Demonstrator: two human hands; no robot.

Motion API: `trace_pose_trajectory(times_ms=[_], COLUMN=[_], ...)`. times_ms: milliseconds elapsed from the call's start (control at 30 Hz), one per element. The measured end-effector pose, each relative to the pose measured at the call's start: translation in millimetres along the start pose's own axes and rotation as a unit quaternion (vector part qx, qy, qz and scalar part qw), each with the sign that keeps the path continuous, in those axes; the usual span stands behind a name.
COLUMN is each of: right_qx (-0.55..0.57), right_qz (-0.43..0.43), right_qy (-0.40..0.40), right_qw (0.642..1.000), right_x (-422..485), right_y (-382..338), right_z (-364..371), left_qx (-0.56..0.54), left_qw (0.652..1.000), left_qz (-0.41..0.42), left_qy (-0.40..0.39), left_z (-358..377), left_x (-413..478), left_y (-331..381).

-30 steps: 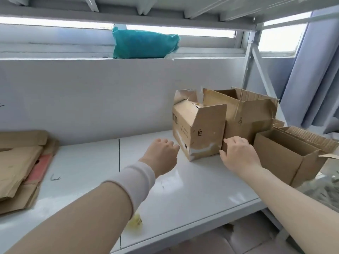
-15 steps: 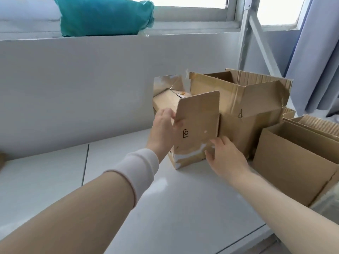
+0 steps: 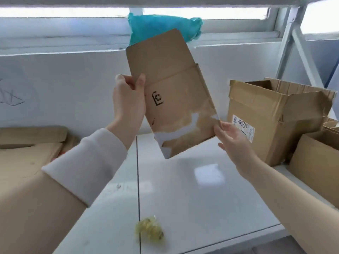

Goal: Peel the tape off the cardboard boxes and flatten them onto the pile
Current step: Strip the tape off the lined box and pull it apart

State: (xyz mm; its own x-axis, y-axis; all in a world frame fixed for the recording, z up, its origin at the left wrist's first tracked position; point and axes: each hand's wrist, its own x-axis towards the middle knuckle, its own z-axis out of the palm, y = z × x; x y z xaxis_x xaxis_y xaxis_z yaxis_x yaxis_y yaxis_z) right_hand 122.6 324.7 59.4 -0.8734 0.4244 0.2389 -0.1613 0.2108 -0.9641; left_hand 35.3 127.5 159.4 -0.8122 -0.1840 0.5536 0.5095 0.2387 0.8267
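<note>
Brown and glossy with tape (image 3: 183, 131) at its lower end, the small cardboard box (image 3: 176, 99) is held in the air above the middle of the white shelf (image 3: 201, 198), not touching it. The left hand (image 3: 128, 101) is curled round its left edge. The right hand (image 3: 233, 140) touches the lower right corner with loosely straight fingers. The box's long axis is near upright, with the top flap leaning left and the printed face toward the camera. Peeling looks like the current step. Next, a fingertip must catch the tape's edge, before the box is flattened onto the pile (image 3: 27, 154) at the left edge.
</note>
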Motion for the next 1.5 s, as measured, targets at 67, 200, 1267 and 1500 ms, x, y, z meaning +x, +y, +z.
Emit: trace_pose_trajectory(times_ms=[67, 200, 1267, 1500], right_qx=[-0.005, 0.039, -0.034, -0.259], right_qz=[-0.025, -0.006, -0.038, -0.282], right_qy=[-0.018, -0.049, -0.188, -0.233], right_qw=[0.999, 0.998, 0.981, 0.894], right_x=[-14.7, -55.8, -151.5, -125.4], right_y=[-18.3, -56.9, -84.6, -132.6], right_z=[28.7, 91.3, 217.8, 229.8], left_qx=[-0.001, -0.004, -0.016, 0.073], left_qw=[0.999, 0.997, 0.983, 0.973], left_qz=[-0.030, -0.081, -0.039, 0.059], left_qy=[0.016, 0.012, -0.181, -0.210], left_z=[-45.6, -137.2, -305.8, -303.8], left_x=[9.6, 13.7, -106.8, -98.1], left_y=[1.1, -1.2, -100.6, -96.5])
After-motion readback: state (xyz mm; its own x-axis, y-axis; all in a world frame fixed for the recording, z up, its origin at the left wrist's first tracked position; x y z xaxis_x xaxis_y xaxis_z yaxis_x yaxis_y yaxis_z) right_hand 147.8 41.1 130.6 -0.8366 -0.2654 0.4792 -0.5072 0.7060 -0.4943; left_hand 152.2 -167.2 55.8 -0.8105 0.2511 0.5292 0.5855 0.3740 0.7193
